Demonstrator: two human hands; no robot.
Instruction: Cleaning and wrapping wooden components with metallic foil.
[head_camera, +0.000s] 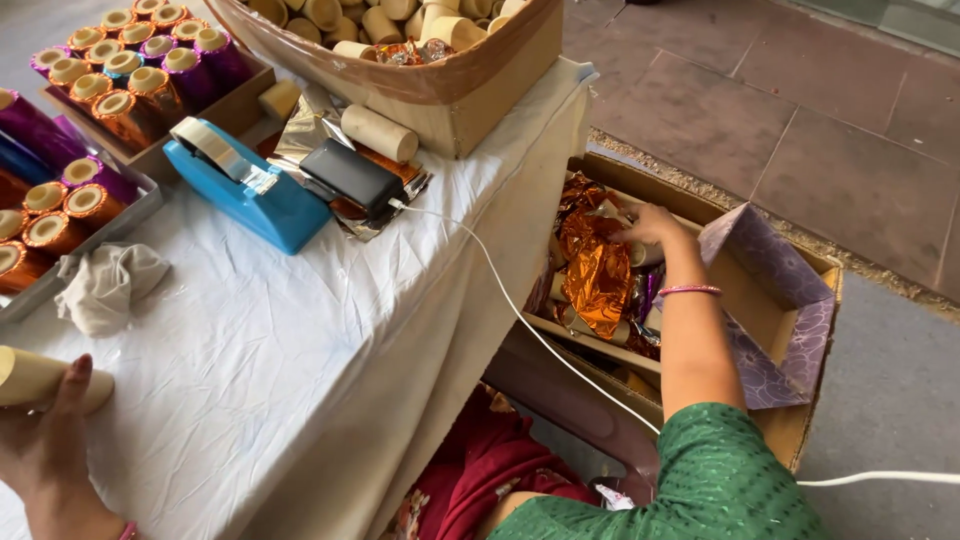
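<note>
1. Reaching down to the right, the right hand (655, 226) sits in a cardboard box (800, 430) on the floor, its grip closing on crinkled orange foil (598, 280); how firmly, I cannot tell.
2. The left hand (45, 440) holds a bare cardboard tube (30, 378) over the cloth-covered bench (300, 340), thumb on top.
3. A white cable (500, 290) hangs from the black power bank (350, 175) close by the right arm; a snag could drag it off.
4. Thin foil may tear if pulled hard.
5. The tube could slip while the person looks away.
</note>
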